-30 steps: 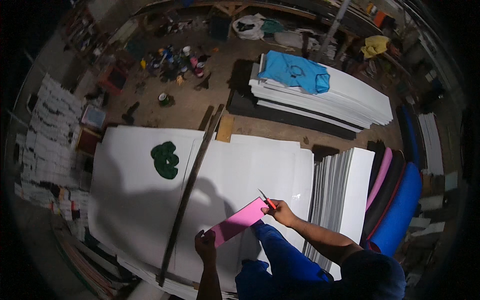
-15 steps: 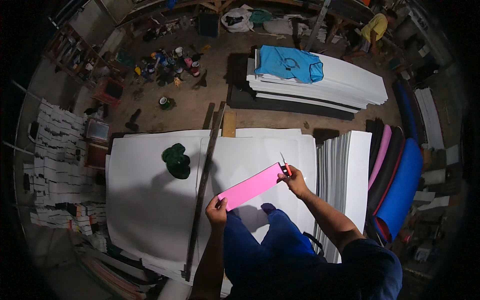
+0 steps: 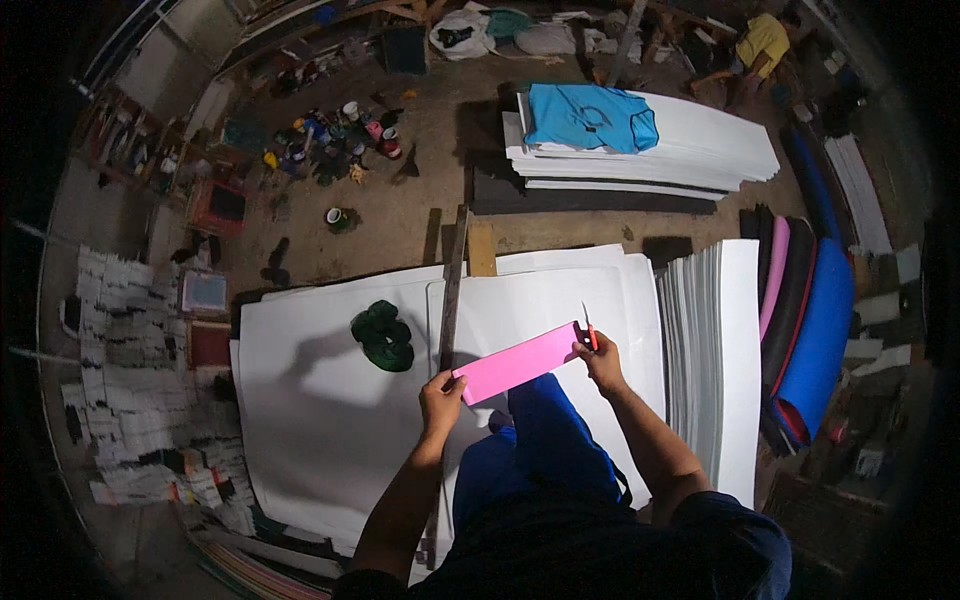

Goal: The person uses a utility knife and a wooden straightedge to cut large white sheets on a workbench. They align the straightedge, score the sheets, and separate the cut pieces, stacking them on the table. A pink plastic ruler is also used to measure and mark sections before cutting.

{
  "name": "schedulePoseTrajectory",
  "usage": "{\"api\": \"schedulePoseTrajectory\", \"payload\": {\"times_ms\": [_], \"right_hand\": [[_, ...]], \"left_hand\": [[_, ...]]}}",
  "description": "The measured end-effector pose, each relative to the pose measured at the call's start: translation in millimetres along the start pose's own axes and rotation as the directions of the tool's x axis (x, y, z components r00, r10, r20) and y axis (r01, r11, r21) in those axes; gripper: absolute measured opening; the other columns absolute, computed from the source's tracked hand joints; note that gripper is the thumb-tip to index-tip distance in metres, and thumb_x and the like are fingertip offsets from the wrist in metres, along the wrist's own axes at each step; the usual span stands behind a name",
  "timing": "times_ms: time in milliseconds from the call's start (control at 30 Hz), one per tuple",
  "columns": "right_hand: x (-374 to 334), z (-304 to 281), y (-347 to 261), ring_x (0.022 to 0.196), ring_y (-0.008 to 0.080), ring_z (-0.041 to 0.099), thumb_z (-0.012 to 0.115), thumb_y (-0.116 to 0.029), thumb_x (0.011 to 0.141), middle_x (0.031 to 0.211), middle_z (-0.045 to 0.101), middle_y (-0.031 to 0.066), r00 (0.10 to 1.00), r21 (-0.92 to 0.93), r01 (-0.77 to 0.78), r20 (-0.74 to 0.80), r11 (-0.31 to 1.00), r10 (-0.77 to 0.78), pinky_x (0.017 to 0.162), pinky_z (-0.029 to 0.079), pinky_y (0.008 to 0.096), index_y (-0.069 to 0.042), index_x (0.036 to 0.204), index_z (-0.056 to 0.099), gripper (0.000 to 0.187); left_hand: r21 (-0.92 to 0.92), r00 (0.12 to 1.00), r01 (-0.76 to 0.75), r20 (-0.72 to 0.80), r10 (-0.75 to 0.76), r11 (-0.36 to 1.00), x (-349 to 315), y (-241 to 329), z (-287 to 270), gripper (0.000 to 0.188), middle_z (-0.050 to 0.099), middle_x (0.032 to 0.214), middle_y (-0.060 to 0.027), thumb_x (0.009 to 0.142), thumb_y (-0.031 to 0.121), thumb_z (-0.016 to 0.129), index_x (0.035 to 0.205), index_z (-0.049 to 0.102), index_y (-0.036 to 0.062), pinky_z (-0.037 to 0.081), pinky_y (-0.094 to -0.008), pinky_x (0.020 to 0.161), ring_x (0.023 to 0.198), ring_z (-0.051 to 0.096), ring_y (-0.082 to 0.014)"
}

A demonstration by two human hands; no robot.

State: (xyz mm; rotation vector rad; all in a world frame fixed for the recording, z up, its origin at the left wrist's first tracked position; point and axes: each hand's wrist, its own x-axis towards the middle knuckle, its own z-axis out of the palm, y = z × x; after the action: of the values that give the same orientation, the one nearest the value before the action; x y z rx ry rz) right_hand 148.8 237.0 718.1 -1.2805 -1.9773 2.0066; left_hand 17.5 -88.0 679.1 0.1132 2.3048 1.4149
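A pink rectangular strip [image 3: 516,364] of smooth sheet stretches between my two hands, above large white sheets [image 3: 310,430]. At its left end, my left hand [image 3: 440,402] pinches the strip between thumb and fingers. My right hand [image 3: 601,366] grips the other end and also holds a knife [image 3: 592,338] with a red handle, its thin pointed blade sticking up past the fingers. A long dark straight bar [image 3: 453,280] lies across the sheets beside my left hand. Left of the bar sits a crumpled dark green bundle [image 3: 383,337].
Upright white sheets [image 3: 735,380] stand to the right, beside rolls of blue sheet [image 3: 815,340] and pink sheet [image 3: 775,270]. Ahead, a blue shirt [image 3: 590,118] covers part of a white stack [image 3: 700,150]. Paint cans [image 3: 390,145] stand far left; a person [image 3: 762,48] crouches far right.
My view has shifted, and my hands have moved slightly right with the pink strip, which now lies nearer level. My legs have changed position. Both hands keep their hold.
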Motion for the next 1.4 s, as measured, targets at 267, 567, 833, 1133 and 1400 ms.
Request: {"api": "schedulePoseTrajectory", "payload": {"times_ms": [267, 567, 833, 1133, 1400], "right_hand": [[109, 34, 63, 0.087, 0.0159, 0.069, 0.080, -0.021, 0.095, 0.094, 0.072, 0.0064, 0.972, -0.066, 0.114, -0.198, 0.991, -0.125, 0.080, 0.057, 0.0305, 0.002, 0.123, 0.069, 0.038], [246, 82, 100, 0.109, 0.0230, 0.069, 0.083, -0.015, 0.090, 0.117, 0.071, 0.0151, 0.893, -0.138, -0.059, -0.450, 0.989, -0.010, 0.097, 0.054, 0.0355, 0.004, 0.124, 0.070, 0.041], [347, 114, 140, 0.102, 0.0295, 0.072, 0.087, -0.028, 0.086, 0.108, 0.074, 0.0189, 0.805, -0.196, -0.162, -0.594, 0.967, 0.014, 0.091, 0.055, 0.0381, 0.003, 0.115, 0.074, 0.044], [495, 159, 361, 0.106, 0.0318, 0.073, 0.080, -0.031, 0.089, 0.115, 0.075, 0.0191, 0.715, -0.121, -0.347, -0.676, 0.930, 0.178, 0.092, 0.055, 0.0398, -0.003, 0.123, 0.074, 0.045], [579, 169, 464, 0.096, 0.0394, 0.075, 0.071, -0.047, 0.093, 0.100, 0.077, 0.0210, 0.664, -0.142, -0.288, -0.742, 0.947, 0.091, 0.086, 0.056, 0.0449, -0.006, 0.118, 0.076, 0.048]], "left_hand": [[-0.064, 0.979, 0.031, 0.203, -0.017, 0.997, 148, 3, 6, 0.033, 0.077, 0.093, -0.0097, 0.093, 0.014, 0.081, 0.120, 0.071, -0.0026, 0.056, -0.0289, 0.062, 0.074, 0.069, -0.0127], [0.109, 0.907, -0.080, 0.420, 0.027, 0.991, 327, -44, 42, 0.034, 0.079, 0.094, -0.0126, 0.088, 0.015, 0.084, 0.116, 0.075, -0.0026, 0.058, -0.0323, 0.077, 0.084, 0.073, -0.0165], [0.265, 0.845, -0.232, 0.532, 0.058, 0.936, 443, -104, 105, 0.035, 0.079, 0.093, -0.0164, 0.085, 0.019, 0.086, 0.113, 0.079, 0.0000, 0.058, -0.0347, 0.076, 0.081, 0.075, -0.0228], [0.343, 0.722, -0.345, 0.692, 0.014, 0.874, 558, -326, 230, 0.035, 0.079, 0.098, -0.0197, 0.092, 0.017, 0.080, 0.120, 0.075, -0.0032, 0.059, -0.0351, 0.070, 0.076, 0.075, -0.0190], [0.304, 0.595, -0.573, 0.793, 0.132, 0.761, 612, -428, 308, 0.034, 0.075, 0.098, -0.0257, 0.093, 0.026, 0.078, 0.114, 0.078, -0.0004, 0.057, -0.0481, 0.081, 0.092, 0.073, -0.0430]]}}
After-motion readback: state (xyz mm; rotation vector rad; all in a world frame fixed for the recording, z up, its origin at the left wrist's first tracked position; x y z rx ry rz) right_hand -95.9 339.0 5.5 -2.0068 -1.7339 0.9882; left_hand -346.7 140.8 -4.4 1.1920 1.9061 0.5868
